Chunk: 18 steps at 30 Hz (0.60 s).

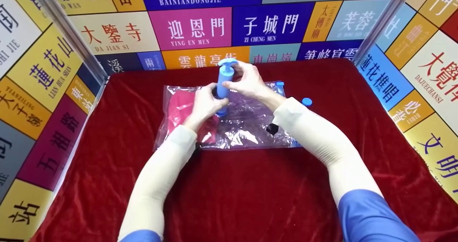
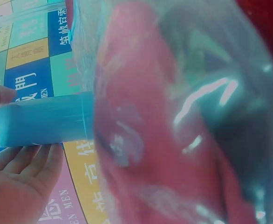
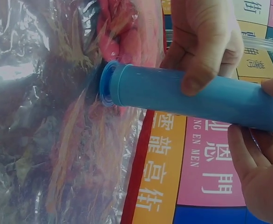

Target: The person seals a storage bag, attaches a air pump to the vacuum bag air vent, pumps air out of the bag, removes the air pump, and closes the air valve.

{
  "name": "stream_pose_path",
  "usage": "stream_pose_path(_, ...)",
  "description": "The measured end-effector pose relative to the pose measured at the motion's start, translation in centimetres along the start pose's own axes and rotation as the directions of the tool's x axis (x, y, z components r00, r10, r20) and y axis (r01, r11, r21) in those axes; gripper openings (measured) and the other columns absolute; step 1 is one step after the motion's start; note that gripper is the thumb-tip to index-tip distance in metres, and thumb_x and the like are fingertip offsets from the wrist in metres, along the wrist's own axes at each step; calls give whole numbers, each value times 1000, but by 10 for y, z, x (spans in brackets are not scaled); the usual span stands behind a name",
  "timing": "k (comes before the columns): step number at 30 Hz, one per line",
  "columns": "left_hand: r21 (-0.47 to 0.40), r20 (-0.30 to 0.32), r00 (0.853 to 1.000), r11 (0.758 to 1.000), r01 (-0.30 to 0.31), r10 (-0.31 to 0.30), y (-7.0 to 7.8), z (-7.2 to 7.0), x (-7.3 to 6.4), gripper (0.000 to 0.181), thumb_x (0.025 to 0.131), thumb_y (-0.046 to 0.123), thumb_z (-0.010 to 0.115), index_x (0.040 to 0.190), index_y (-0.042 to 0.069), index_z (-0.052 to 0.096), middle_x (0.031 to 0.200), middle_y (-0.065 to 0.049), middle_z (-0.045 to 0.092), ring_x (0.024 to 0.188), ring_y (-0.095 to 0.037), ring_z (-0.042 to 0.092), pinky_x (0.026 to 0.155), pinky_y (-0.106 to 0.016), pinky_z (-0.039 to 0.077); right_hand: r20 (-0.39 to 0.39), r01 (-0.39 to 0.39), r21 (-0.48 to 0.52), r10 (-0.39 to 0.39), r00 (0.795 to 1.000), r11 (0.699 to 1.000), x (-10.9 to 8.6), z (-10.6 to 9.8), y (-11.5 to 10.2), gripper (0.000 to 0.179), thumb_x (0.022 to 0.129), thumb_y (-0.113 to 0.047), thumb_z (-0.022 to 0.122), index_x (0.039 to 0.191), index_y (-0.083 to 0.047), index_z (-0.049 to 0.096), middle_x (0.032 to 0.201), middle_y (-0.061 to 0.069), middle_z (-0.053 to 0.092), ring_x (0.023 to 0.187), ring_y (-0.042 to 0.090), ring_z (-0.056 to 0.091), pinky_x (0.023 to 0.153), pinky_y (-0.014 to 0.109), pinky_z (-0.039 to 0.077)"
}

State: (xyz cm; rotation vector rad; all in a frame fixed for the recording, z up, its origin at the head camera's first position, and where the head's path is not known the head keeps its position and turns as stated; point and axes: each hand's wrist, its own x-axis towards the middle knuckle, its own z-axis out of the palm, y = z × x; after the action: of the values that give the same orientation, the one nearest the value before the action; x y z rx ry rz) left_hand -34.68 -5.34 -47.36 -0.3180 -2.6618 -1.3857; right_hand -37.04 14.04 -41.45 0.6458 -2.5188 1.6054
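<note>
A blue hand pump (image 1: pixel 224 88) stands nearly upright over a clear plastic bag (image 1: pixel 247 127), its T-shaped handle at the top. My left hand (image 1: pixel 206 102) grips the lower barrel, thumb (image 3: pixel 194 84) against its side. Higher up, just under the handle, my right hand (image 1: pixel 247 80) holds the barrel between thumb and fingers. The pump's flared base (image 3: pixel 109 84) meets the bag's film; whether it sits on a valve is hidden. Folded pink-red cloth (image 1: pixel 179 107) lies inside the bag's left part, with darker material (image 1: pixel 236 116) to its right.
A round blue cap (image 1: pixel 306 101) lies on the red velvet cloth (image 1: pixel 250 192) right of the bag. At the bag's upper right corner is a blue zip slider (image 1: pixel 279 83). Printed panels (image 1: pixel 193 27) wall in the table at the back and both sides.
</note>
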Motion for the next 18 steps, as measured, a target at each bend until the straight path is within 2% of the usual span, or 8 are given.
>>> stream_pose_path(3,10,-27,999,1000,-23,24,3,-1,0,50,84,23,88,129,7,77,117,-15,85,106,-32,80,102,-44,66,-39,19,-53,-21,999,998,-1,1,-1,63,88,-17,95,147,-20,74,134,10,84,111,30,83,99,42,69)
stream_pose_path(8,72,-80,995,996,-60,65,4,0,0,46,83,28,90,123,9,79,114,-14,86,105,-34,81,99,-46,66,-105,37,-175,-56,993,984,-3,7,-3,66,84,-29,98,146,-28,75,122,6,87,100,22,81,89,31,64)
stream_pose_path(11,123,-108,991,990,-71,84,4,1,1,47,83,33,92,121,9,80,113,-14,87,105,-37,81,99,-49,64,-141,22,-236,-57,988,972,-3,10,-4,65,81,-35,100,141,-22,78,117,6,86,101,22,79,89,33,62)
stream_pose_path(15,160,-135,987,985,-64,87,4,3,0,47,83,36,95,118,9,79,115,-14,86,107,-40,80,101,-51,63,-185,-12,-284,-42,982,959,-3,14,-7,58,77,-41,102,122,-12,79,111,8,85,102,25,76,91,38,60)
stream_pose_path(18,173,-150,985,983,-56,82,5,4,-1,46,83,37,96,116,9,79,115,-13,86,108,-40,80,101,-52,63,-207,-32,-302,-32,978,953,-4,16,-8,57,76,-45,102,112,-11,75,107,8,84,99,26,75,88,39,59)
